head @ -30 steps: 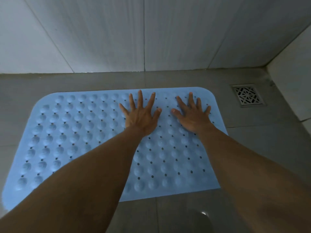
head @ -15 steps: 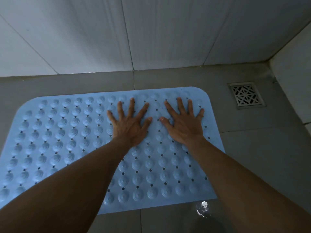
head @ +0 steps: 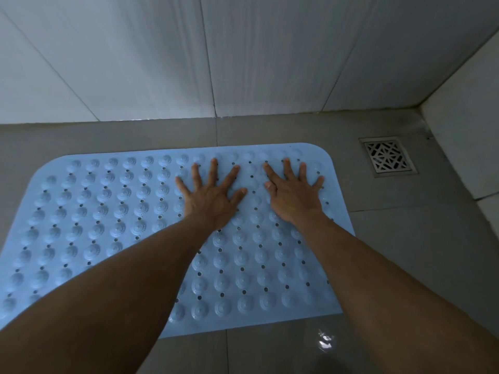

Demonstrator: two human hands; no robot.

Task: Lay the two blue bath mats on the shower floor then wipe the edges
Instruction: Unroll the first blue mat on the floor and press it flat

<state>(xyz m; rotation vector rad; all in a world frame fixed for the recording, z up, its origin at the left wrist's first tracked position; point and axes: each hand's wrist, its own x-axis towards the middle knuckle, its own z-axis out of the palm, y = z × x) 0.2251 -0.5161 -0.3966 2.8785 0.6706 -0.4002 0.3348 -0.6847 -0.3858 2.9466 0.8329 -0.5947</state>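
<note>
Wet grey shower floor [head: 405,238]: both hands, left hand [head: 213,197] and right hand [head: 293,195], fingers spread, press a blue mat [head: 108,211]; it could slide on water.

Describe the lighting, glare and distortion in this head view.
Head view: dim, bluish light; the white wall tiles are brightest low near the floor; a small glare spot shines on the wet floor in front of the blue mat; wide-angle bending curves the mat's edges; both hands, left hand and right hand, stay sharp.

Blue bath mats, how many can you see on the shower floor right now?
1. The blue bath mat lies flat left of the drain, under both hands. No second mat shows.
</note>
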